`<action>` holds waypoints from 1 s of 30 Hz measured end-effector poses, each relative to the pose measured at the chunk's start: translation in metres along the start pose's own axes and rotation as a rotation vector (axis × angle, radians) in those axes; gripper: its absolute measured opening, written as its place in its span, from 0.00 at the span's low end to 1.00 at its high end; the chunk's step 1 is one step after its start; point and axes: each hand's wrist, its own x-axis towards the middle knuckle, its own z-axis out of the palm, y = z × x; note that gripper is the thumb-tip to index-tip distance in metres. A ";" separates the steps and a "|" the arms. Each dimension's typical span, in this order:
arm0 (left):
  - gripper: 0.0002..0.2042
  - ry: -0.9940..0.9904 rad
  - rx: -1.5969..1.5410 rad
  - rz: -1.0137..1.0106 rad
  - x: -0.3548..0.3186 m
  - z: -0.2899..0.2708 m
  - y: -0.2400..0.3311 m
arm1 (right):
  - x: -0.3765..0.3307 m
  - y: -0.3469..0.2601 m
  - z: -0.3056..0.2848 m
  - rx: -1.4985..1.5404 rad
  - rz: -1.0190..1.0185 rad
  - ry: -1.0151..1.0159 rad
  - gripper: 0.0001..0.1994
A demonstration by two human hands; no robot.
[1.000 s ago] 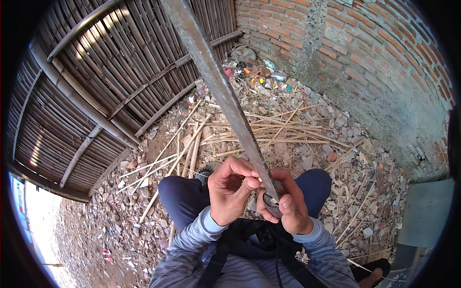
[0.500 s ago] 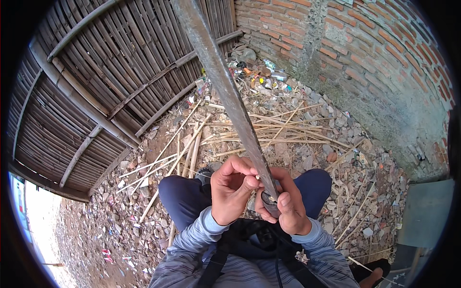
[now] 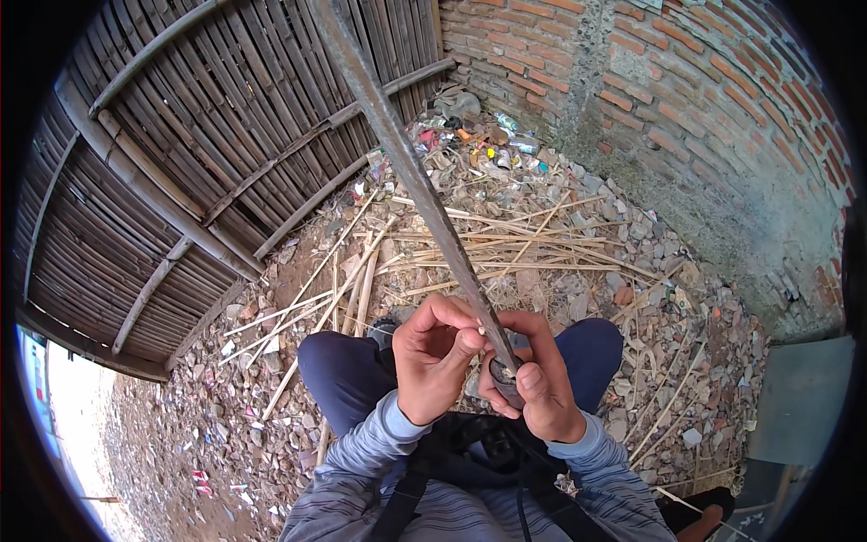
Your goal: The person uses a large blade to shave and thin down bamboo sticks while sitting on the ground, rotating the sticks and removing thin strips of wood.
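Your right hand [image 3: 548, 395] is curled around the lower end of a long dark blade [image 3: 426, 194], its thumb lying along the near side; the blade rises from that grip, slanting up and to the left across the view until the upper edge cuts it off; your left hand [image 3: 429, 361] is narrowed to a pinch just beside the blade, thumb and forefinger meeting at a tiny pale bit [image 3: 481, 331], too small to identify; whether that bit touches the blade, you cannot tell from this view.

Your knees, in navy trousers [image 3: 339, 370], are spread on either side of your hands; beyond them, thin pale strips [image 3: 551, 266] lie crisscrossed over stony rubble [image 3: 181, 420]; colourful litter [image 3: 492, 152] is heaped farther back, between a slatted fence [image 3: 181, 108] on your left and a brick wall [image 3: 673, 140] on your right.
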 end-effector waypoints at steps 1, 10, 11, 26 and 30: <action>0.07 0.012 0.006 -0.012 -0.001 0.001 0.002 | 0.000 0.000 -0.001 -0.008 0.003 0.004 0.33; 0.06 0.026 -0.027 -0.025 -0.004 0.004 0.001 | -0.003 -0.001 -0.003 -0.170 -0.022 0.058 0.32; 0.06 0.031 -0.036 -0.033 -0.006 0.003 0.000 | -0.003 -0.001 -0.004 -0.192 -0.026 0.057 0.32; 0.07 0.060 0.055 0.129 0.000 0.007 -0.005 | -0.008 -0.003 0.002 -0.274 -0.071 0.070 0.29; 0.08 0.073 0.152 0.285 0.002 0.000 -0.007 | -0.013 -0.003 0.007 -0.156 -0.029 0.089 0.29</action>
